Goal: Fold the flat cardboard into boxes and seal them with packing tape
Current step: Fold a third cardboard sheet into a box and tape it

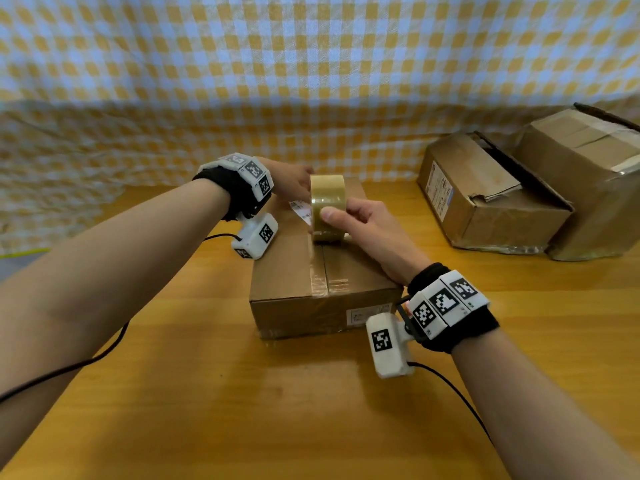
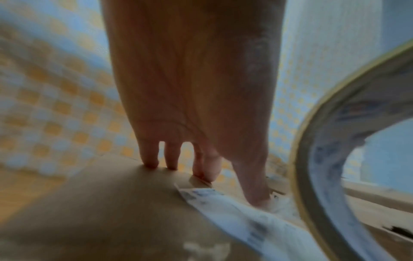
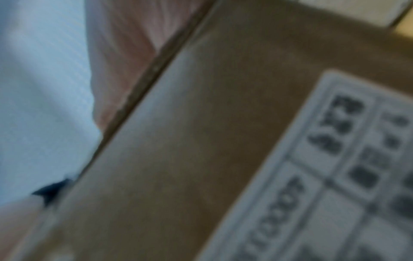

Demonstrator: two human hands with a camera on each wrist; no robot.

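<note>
Head view shows the right hand [image 1: 360, 220] pinching the tape roll [image 1: 327, 206] upright on the closed cardboard box [image 1: 322, 271]; the left hand [image 1: 291, 181], fingers straight, presses the far top. Roll seems light, stiff; hold its sides.

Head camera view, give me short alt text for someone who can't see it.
A right hand holds an upright roll of brown packing tape on a closed brown cardboard box, the left hand beside it on a wooden table.
</note>
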